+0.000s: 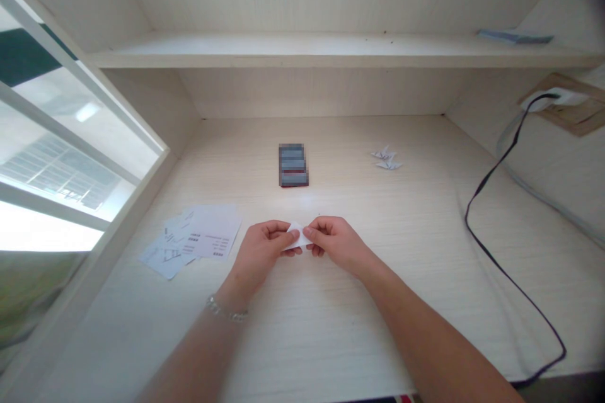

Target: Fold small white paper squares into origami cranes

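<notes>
A small piece of folded white paper (pixel 297 236) is pinched between both hands, above the middle of the desk. My left hand (pixel 267 242) grips its left side, thumb on top and fingers curled beneath. On its right side my right hand (pixel 333 239) pinches the edge between thumb and fingers. Parts of the paper are hidden by the thumbs. Several printed paper sheets (pixel 210 227) lie overlapping to the left of my left hand. Beyond the right hand rest a few small folded paper shapes (pixel 387 162), pointed like birds.
A dark rectangular object, blurred out (pixel 293 165), lies beyond my hands. A black cable (pixel 491 258) runs from the wall socket (pixel 560 99) down the desk's right side. A shelf (pixel 302 60) spans the back, with a flat bluish item (pixel 515 36) on it. A barred window stands left.
</notes>
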`<state>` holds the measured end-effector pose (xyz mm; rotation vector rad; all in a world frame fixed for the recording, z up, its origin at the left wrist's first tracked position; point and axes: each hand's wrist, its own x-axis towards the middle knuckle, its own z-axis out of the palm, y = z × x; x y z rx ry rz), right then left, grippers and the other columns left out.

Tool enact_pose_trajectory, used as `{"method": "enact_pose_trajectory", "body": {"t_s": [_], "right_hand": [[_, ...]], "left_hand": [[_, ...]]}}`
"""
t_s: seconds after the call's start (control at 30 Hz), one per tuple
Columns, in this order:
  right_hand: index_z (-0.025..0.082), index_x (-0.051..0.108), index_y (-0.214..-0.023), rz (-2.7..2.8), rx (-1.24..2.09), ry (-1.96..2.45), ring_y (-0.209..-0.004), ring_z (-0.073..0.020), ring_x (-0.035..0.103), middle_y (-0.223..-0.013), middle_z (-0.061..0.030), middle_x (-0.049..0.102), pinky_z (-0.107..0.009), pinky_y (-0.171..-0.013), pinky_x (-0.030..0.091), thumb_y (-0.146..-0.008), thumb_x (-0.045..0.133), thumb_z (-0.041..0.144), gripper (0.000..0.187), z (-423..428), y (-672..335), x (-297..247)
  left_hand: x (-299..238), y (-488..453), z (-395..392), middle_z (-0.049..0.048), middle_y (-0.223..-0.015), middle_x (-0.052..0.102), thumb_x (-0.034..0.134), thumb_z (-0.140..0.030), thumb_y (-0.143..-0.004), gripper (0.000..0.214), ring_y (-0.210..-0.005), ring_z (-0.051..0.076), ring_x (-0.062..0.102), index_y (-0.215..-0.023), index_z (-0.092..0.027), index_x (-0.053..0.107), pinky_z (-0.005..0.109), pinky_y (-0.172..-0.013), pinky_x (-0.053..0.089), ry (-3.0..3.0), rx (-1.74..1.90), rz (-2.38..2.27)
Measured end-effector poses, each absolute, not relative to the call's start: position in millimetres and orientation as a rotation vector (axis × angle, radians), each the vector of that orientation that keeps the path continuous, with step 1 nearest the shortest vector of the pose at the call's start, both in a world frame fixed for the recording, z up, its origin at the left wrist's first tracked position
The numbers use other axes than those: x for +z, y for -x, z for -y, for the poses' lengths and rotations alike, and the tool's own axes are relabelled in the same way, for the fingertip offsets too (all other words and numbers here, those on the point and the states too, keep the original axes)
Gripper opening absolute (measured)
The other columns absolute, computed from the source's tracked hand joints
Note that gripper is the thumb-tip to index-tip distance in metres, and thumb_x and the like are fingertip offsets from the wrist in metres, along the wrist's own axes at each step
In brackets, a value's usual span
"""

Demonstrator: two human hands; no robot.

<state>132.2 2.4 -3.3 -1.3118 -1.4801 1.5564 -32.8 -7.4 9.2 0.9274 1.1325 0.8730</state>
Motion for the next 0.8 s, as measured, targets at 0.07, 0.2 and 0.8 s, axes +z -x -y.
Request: {"method": "enact_pose_trajectory", "body": {"t_s": [0.07,0.2,0.8], "right_hand": [[0.017,0.054,-0.067,1.497,1.525,1.324,-0.048,-0.0096,0.049,-0.055,0.0011,0.055,-0.022,-0.048,0.039,-0.079,0.052,0.036,0.023,-2.2,-131.3,-3.6],[0.017,0.054,-0.068,1.559,1.509,1.310,-0.049,-0.0093,0.048,-0.056,0.0008,0.055,-0.022,-0.048,0.038,-0.080,0.051,0.034,0.022,-0.7,-130.9,-3.6],[0.016,0.057,-0.071,1.436,1.542,1.213,-0.056,-0.0098,0.048,-0.063,0.0013,0.053,-0.023,-0.054,0.043,-0.076,0.055,0.029,0.014,0.3,-126.1,-3.3]], "left_hand": [[9.7,32.0,7.6,0.0064,-0.072,0.066,0.067,-0.031,-0.069,0.024,-0.063,0.014,0.061,-0.081,-0.011,0.064,0.028,-0.063,0.050,-0.921,0.863,-1.130],[11.4,30.5,6.9,0.0027,-0.069,0.064,0.065,-0.033,-0.069,0.020,-0.062,0.013,0.058,-0.074,-0.013,0.064,0.025,-0.061,0.046,-0.977,0.903,-1.203],[13.1,32.0,6.4,0.0032,-0.066,0.062,0.057,-0.035,-0.074,0.024,-0.060,0.013,0.054,-0.070,-0.013,0.065,0.025,-0.059,0.041,-0.949,0.933,-1.132]]}}
